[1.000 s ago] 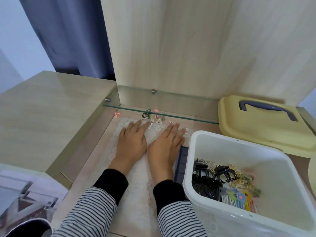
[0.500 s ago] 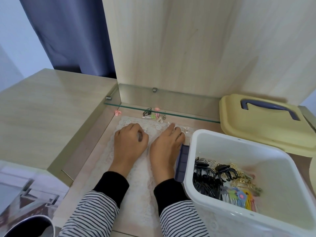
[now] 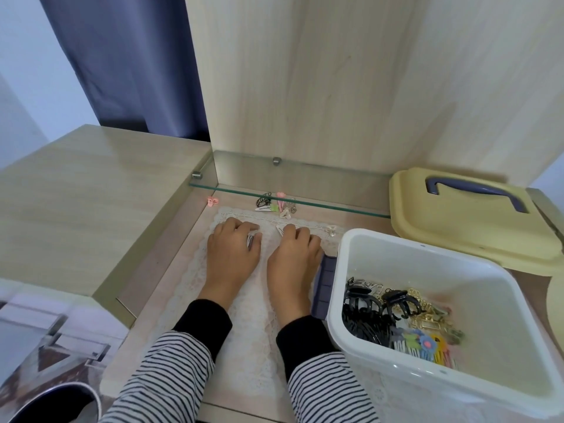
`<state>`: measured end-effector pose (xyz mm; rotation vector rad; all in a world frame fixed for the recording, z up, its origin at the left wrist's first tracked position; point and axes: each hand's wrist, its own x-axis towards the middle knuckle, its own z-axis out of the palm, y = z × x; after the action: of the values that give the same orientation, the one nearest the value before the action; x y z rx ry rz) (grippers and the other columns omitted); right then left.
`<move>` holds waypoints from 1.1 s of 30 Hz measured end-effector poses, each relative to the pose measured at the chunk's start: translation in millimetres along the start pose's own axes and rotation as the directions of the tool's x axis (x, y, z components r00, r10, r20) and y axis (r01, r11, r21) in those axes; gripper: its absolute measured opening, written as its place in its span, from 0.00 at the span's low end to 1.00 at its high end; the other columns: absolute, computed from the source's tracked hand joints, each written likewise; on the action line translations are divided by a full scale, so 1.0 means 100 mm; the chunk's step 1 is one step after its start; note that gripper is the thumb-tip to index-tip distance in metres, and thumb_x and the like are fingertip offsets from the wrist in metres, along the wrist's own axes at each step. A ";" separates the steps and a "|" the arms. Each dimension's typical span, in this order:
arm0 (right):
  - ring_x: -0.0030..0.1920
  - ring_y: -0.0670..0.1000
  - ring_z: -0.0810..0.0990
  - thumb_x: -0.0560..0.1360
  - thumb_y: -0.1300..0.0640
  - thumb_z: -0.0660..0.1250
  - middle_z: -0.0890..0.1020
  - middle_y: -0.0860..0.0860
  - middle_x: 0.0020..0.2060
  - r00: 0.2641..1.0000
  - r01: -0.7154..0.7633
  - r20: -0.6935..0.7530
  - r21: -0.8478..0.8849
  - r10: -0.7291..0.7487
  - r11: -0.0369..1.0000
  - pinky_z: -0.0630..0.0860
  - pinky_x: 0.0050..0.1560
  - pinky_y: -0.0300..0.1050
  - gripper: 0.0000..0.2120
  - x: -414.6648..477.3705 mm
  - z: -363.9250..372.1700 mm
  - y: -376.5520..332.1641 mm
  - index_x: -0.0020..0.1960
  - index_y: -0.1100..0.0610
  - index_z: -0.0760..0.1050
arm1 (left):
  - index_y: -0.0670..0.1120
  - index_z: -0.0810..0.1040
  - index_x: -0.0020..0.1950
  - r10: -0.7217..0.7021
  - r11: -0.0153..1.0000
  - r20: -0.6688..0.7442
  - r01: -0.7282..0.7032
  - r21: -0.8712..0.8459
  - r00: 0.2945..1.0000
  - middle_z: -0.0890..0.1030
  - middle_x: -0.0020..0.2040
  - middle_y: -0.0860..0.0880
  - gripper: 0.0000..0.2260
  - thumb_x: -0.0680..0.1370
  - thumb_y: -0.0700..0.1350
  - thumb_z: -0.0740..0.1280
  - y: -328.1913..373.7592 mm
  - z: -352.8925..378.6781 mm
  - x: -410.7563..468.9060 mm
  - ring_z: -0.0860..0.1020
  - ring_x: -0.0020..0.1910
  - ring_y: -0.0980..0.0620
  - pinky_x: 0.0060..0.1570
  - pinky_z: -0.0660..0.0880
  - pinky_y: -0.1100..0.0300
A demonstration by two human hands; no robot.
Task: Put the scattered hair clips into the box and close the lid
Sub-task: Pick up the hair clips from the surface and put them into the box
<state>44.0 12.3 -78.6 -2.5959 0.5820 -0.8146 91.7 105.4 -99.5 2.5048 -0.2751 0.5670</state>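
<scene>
Inside white box (image 3: 442, 270), heaped hair clips (image 3: 366, 315).

Soft, even daylight fills the scene — bright, without hard glare. The lid (image 3: 451, 230) casts a faint shadow on the wooden panel (image 3: 305, 87) behind it, and the box (image 3: 427, 248) rim carries small glossy highlights. Wide-angle distortion bows straight lines near the borders — the lower-left corner is smeared and out of focus.

Box (image 3: 412, 261) right of mat (image 3: 253, 325), lid (image 3: 457, 227) behind box, clips (image 3: 276, 206) seemingly under shelf (image 3: 320, 181)
</scene>
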 end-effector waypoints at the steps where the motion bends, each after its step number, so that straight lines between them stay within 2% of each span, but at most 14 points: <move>1: 0.39 0.59 0.74 0.62 0.69 0.59 0.78 0.57 0.39 1.000 0.001 0.003 -0.012 -0.001 1.000 0.70 0.38 0.49 0.15 0.00 -0.01 -0.01 0.46 0.59 0.77 | 0.47 0.83 0.53 -0.003 1.000 0.002 0.003 -0.015 1.000 0.79 0.47 0.47 0.09 0.75 0.45 0.68 0.00 -0.01 0.00 0.76 0.47 0.44 0.46 0.74 0.50; 4: 0.36 0.57 0.74 0.60 0.71 0.64 0.77 0.57 0.39 1.000 0.002 0.025 -0.028 -0.001 1.000 0.66 0.36 0.45 0.17 -0.01 -0.04 -0.04 0.47 0.59 0.76 | 0.47 0.83 0.52 -0.025 0.997 0.007 0.025 -0.076 1.000 0.79 0.49 0.46 0.08 0.75 0.44 0.68 0.01 -0.03 0.01 0.75 0.49 0.44 0.48 0.74 0.51; 10: 0.34 0.58 0.74 0.58 0.76 0.65 0.76 0.59 0.39 0.992 0.010 0.124 0.120 -0.025 0.993 0.72 0.31 0.50 0.18 -0.04 -0.05 -0.08 0.45 0.62 0.76 | 0.50 0.81 0.51 -0.103 0.961 0.033 0.108 -0.254 0.994 0.81 0.51 0.51 0.08 0.76 0.39 0.66 -0.03 -0.06 0.05 0.76 0.53 0.49 0.55 0.74 0.53; 14: 0.37 0.58 0.74 0.60 0.77 0.65 0.75 0.60 0.41 0.986 0.020 0.158 0.192 -0.051 0.981 0.74 0.33 0.49 0.16 -0.12 -0.20 -0.19 0.44 0.63 0.75 | 0.48 0.80 0.56 -0.152 0.919 0.042 0.157 -0.362 0.987 0.80 0.53 0.51 0.09 0.77 0.39 0.66 0.03 -0.12 0.04 0.76 0.52 0.54 0.52 0.71 0.62; 16: 0.37 0.57 0.75 0.58 0.74 0.70 0.77 0.59 0.40 0.981 0.048 0.174 0.180 -0.080 0.983 0.75 0.34 0.48 0.14 -0.16 -0.31 -0.26 0.42 0.63 0.76 | 0.48 0.78 0.60 -0.232 0.858 0.051 0.229 -0.459 0.971 0.79 0.54 0.52 0.12 0.77 0.40 0.67 0.07 -0.16 0.04 0.76 0.52 0.54 0.53 0.71 0.63; 18: 0.31 0.54 0.74 0.50 0.66 0.77 0.77 0.56 0.33 0.976 0.099 0.186 0.100 -0.116 0.990 0.74 0.31 0.44 0.17 -0.18 -0.41 -0.37 0.36 0.60 0.77 | 0.49 0.76 0.63 -0.363 0.748 0.049 0.322 -0.580 0.931 0.78 0.52 0.52 0.16 0.76 0.41 0.69 0.09 -0.21 0.06 0.75 0.50 0.54 0.53 0.72 0.62; 20: 0.30 0.52 0.74 0.48 0.59 0.80 0.77 0.53 0.31 0.973 0.121 0.194 0.042 -0.127 0.992 0.71 0.31 0.41 0.19 -0.18 -0.50 -0.48 0.36 0.57 0.77 | 0.46 0.76 0.63 -0.436 0.658 0.058 0.362 -0.660 0.898 0.78 0.52 0.50 0.17 0.75 0.39 0.70 0.09 -0.25 0.07 0.75 0.50 0.53 0.54 0.73 0.60; 23: 0.33 0.51 0.75 0.53 0.60 0.78 0.78 0.54 0.37 0.976 0.144 0.154 0.071 -0.154 0.987 0.70 0.33 0.40 0.20 -0.23 -0.70 -0.57 0.43 0.58 0.78 | 0.41 0.79 0.59 -0.425 0.566 0.143 0.386 -0.728 0.894 0.79 0.53 0.44 0.13 0.75 0.38 0.68 0.08 -0.33 0.07 0.75 0.52 0.48 0.57 0.73 0.53; 25: 0.42 0.54 0.76 0.68 0.66 0.69 0.74 0.59 0.51 0.952 0.219 0.178 0.178 -0.250 0.959 0.70 0.40 0.42 0.17 -0.21 -0.90 -0.61 0.56 0.62 0.73 | 0.44 0.78 0.58 -0.397 0.599 0.168 0.394 -0.698 0.902 0.79 0.50 0.49 0.11 0.76 0.39 0.66 0.07 -0.39 0.08 0.76 0.52 0.48 0.55 0.74 0.53; 27: 0.49 0.57 0.73 0.76 0.67 0.58 0.69 0.60 0.57 0.928 0.252 0.195 0.304 -0.319 0.919 0.68 0.47 0.44 0.14 -0.16 -1.13 -0.59 0.62 0.63 0.67 | 0.48 0.74 0.57 -0.377 0.641 0.136 0.364 -0.676 0.916 0.78 0.48 0.51 0.09 0.78 0.38 0.64 0.13 -0.44 0.09 0.76 0.52 0.48 0.50 0.73 0.60; 28: 0.50 0.58 0.72 0.77 0.66 0.57 0.69 0.60 0.57 0.931 0.256 0.164 0.346 -0.327 0.902 0.68 0.47 0.45 0.14 -0.13 -1.23 -0.56 0.61 0.63 0.68 | 0.49 0.74 0.55 -0.372 0.627 0.125 0.348 -0.697 0.920 0.78 0.49 0.49 0.08 0.77 0.40 0.66 0.19 -0.46 0.08 0.76 0.52 0.48 0.48 0.72 0.62; 30: 0.48 0.59 0.73 0.74 0.66 0.58 0.70 0.61 0.54 0.950 0.262 0.040 0.432 -0.309 0.863 0.70 0.47 0.47 0.12 -0.03 -1.39 -0.46 0.57 0.65 0.71 | 0.50 0.75 0.48 -0.405 0.499 0.127 0.335 -0.799 0.906 0.77 0.51 0.46 0.11 0.68 0.49 0.71 0.40 -0.54 0.05 0.77 0.49 0.48 0.48 0.73 0.59; 31: 0.46 0.60 0.74 0.73 0.68 0.59 0.71 0.61 0.51 0.955 0.269 -0.016 0.470 -0.297 0.841 0.70 0.45 0.47 0.11 0.04 -1.47 -0.37 0.54 0.66 0.73 | 0.52 0.76 0.45 -0.406 0.454 0.117 0.312 -0.835 0.906 0.77 0.50 0.47 0.11 0.67 0.49 0.73 0.52 -0.56 0.04 0.78 0.46 0.50 0.48 0.74 0.58; 33: 0.40 0.56 0.73 0.70 0.70 0.60 0.73 0.60 0.46 0.950 0.310 -0.122 0.497 -0.288 0.811 0.69 0.41 0.41 0.09 0.18 -1.60 -0.18 0.49 0.67 0.74 | 0.53 0.76 0.45 -0.365 0.475 0.078 0.257 -0.841 0.928 0.77 0.46 0.51 0.10 0.71 0.42 0.74 0.75 -0.61 0.01 0.79 0.40 0.58 0.45 0.75 0.59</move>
<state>-34.3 -14.5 60.7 -2.1941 -0.0542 -0.9663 48.8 77.5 -17.1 1.4851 -0.0090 0.2957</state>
